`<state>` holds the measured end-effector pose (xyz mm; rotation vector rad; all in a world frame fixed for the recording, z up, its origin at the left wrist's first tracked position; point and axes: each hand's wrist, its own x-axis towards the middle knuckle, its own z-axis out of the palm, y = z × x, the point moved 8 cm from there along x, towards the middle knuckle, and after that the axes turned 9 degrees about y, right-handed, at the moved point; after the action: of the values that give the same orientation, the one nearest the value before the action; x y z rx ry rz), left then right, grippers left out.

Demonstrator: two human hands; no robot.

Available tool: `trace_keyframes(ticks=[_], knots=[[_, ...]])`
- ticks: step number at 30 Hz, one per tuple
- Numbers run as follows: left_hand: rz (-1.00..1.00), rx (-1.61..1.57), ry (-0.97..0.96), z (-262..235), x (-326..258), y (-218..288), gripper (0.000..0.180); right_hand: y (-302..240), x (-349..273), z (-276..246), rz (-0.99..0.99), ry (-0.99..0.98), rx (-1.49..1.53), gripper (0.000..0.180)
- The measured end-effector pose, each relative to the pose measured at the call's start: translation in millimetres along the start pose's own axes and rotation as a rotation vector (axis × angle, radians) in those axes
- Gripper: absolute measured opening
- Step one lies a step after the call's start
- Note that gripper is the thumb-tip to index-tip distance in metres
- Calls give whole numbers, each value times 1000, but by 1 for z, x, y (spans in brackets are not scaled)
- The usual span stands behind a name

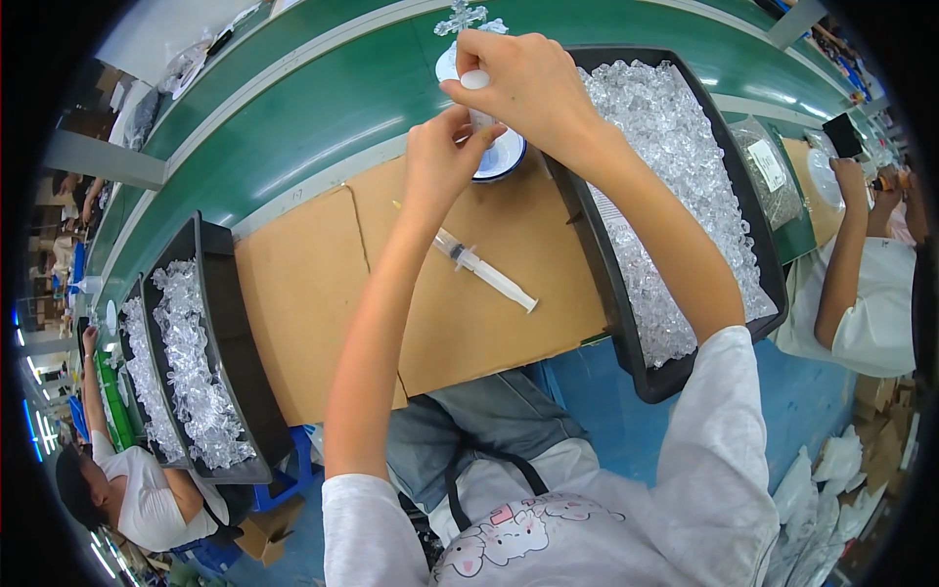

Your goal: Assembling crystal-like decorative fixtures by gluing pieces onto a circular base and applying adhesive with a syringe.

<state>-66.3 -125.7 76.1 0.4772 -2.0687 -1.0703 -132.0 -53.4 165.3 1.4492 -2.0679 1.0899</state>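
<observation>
Above the far edge of the cardboard sheet [303, 284], both hands meet at a small white bottle [481, 119] with a rounded white top [475, 79]. My left hand [445, 161] is closed around its lower part in a pinch. From above, my right hand [533, 86] curls its fingers about the top. Partly hidden beneath the hands is a white bowl [503, 159] with a blue rim. A clear plastic syringe [494, 278] lies on the cardboard beside my left forearm. Just beyond my right hand stands a clear cross-shaped piece [460, 18] near a white dish [446, 65].
To the right stands a black tray [577, 230] full of clear faceted pieces [665, 147]; two more dark bins [220, 284] of clear pieces are at left. A bag [763, 171] lies farther right. Co-workers [137, 489] sit on both sides.
</observation>
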Motion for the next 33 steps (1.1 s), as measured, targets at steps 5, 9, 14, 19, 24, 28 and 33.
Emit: trace_keyframes(ticks=[5, 9, 14, 19, 24, 28, 33], knots=[[44, 9, 9, -1, 1, 7, 25, 2, 0, 1, 11, -7, 19, 25], [23, 3, 9, -2, 1, 5, 23, 1, 0, -1, 34, -17, 28, 26], [17, 9, -4, -1, 2, 8, 23, 2, 1, -1, 41, -16, 30, 26], [-30, -10, -16, 0, 1, 9, 24, 4, 2, -2, 39, -2, 24, 27], [-32, 43, -33, 0, 1, 10, 24, 3, 2, -3, 55, -1, 49, 25], [-32, 55, -40, 2, 2, 8, 24, 6, 4, -4, 92, -24, 23, 23], [-61, 19, -35, 3, 0, 3, 24, 6, 4, -2, 99, 5, 104, 19]])
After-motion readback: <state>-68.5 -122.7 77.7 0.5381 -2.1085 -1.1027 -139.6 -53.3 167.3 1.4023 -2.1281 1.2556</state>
